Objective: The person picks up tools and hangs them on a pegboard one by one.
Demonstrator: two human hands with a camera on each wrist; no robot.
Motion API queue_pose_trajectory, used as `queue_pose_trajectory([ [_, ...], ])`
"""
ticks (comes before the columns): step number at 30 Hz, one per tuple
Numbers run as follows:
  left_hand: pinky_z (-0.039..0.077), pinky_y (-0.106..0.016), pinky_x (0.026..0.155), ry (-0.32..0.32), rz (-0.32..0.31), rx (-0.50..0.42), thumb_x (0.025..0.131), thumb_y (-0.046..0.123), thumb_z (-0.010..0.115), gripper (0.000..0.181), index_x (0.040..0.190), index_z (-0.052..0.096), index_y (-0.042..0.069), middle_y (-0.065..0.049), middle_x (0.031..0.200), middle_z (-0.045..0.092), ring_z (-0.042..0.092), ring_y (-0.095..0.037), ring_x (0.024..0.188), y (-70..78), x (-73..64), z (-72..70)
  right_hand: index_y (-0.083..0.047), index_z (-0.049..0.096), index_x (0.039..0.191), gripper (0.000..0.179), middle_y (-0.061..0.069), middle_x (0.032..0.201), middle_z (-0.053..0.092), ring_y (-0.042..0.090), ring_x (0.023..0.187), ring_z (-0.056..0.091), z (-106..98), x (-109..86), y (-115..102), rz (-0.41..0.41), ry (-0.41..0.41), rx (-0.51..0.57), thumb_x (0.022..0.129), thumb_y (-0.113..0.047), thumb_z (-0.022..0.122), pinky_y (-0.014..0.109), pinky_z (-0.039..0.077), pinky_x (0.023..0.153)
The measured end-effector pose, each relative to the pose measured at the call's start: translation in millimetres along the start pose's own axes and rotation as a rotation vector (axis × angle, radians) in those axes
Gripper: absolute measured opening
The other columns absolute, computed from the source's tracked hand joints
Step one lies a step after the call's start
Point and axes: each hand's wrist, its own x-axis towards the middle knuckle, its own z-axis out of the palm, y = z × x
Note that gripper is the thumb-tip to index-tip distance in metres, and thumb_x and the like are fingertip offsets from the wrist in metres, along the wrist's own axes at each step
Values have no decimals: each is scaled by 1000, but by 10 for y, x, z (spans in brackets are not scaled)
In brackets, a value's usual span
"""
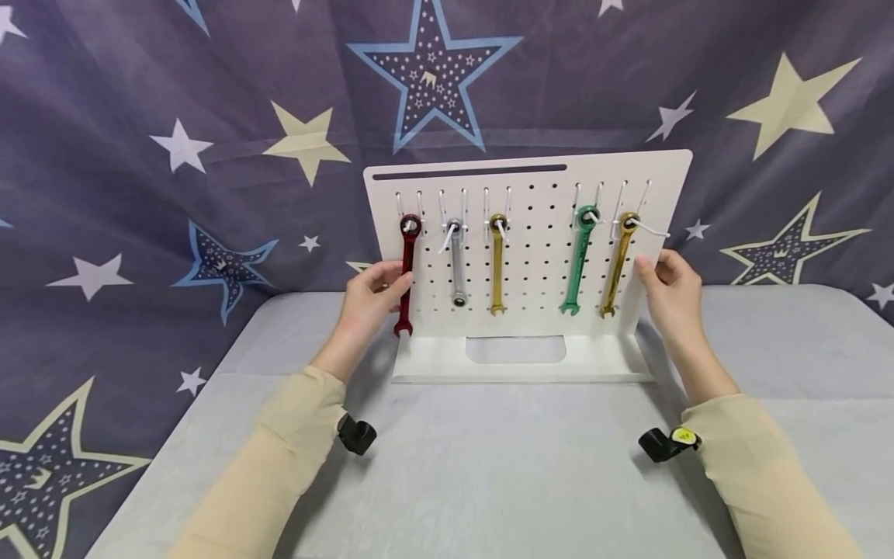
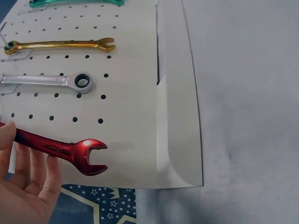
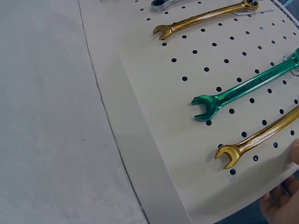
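Observation:
A white pegboard (image 1: 520, 264) stands upright on the table, several combination wrenches hanging from its hooks. At its left side my left hand (image 1: 373, 299) pinches the red wrench (image 1: 407, 283) between thumb and fingers; the wrench's ring end is still around a hook. The red open end (image 2: 88, 156) points toward the board's base. My right hand (image 1: 673, 295) grips the board's right edge, thumb in front, the other fingers partly hidden behind. Nearest to it hangs a gold wrench (image 3: 261, 137), with a green wrench (image 3: 247, 88) beside that.
A silver wrench (image 1: 457, 264) and another gold wrench (image 1: 497, 268) hang left of the board's middle. The base has a low front lip (image 1: 524, 379) and a cut-out. A grey cloth (image 1: 517, 466) covers the table; a star-patterned curtain (image 1: 230, 101) hangs behind.

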Motion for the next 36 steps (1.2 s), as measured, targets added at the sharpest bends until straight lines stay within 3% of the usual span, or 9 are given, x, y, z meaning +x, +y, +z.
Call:
queue_pose_trajectory([
  [6,50,-22,70,8,-11,-23,95,10,67,29,119,64,-6,3,86,62,57,-4,76,-60,3,73,-1,62,105,26,-24,73,57,0,76,53,-7,1,9,-1,2,-20,98,-26,64,19,39,73],
  [11,50,-25,73,17,-4,3,95,10,68,28,118,64,-6,-5,91,65,56,-4,76,-87,-12,87,4,61,110,32,-25,73,57,0,76,53,-1,-15,20,-11,-1,-25,98,-25,64,19,39,73],
  [15,47,-23,69,17,-2,46,95,11,67,27,117,65,-5,-10,97,66,57,-13,79,-117,-32,77,2,62,108,30,-24,74,57,0,77,53,0,-21,26,-14,-1,-17,97,-26,65,19,40,73],
  [18,47,-25,71,-13,-36,70,96,15,67,29,119,66,-2,-12,103,67,60,-17,85,-169,-65,58,-2,63,106,25,-25,74,57,-1,77,53,-13,-26,33,-6,9,-15,97,-25,65,18,40,72],
  [24,51,-39,86,-77,-111,88,98,22,64,34,127,64,4,-14,116,66,64,-21,101,-275,-192,-61,0,62,107,28,-26,76,58,-1,79,54,-23,-15,52,-1,-9,-17,98,-26,64,18,40,74],
  [31,51,-39,87,-140,-78,125,100,26,62,39,131,61,3,-15,124,64,63,-27,110,-314,-313,-209,6,59,117,41,-29,77,56,-1,78,53,-26,47,78,-22,-56,-74,99,-31,61,16,42,70],
  [33,51,-37,85,-151,-53,148,101,27,60,38,130,61,2,-14,124,65,63,-25,107,-296,-342,-240,7,59,120,45,-22,83,60,-3,78,53,-41,64,71,-20,-83,-114,100,-33,60,15,42,71],
  [36,50,-38,87,-167,-14,163,102,26,58,37,128,62,0,-15,123,65,61,-24,105,-257,-393,-272,7,59,124,48,2,100,67,-7,79,50,-86,93,35,-21,-138,-191,101,-35,58,15,42,72],
])
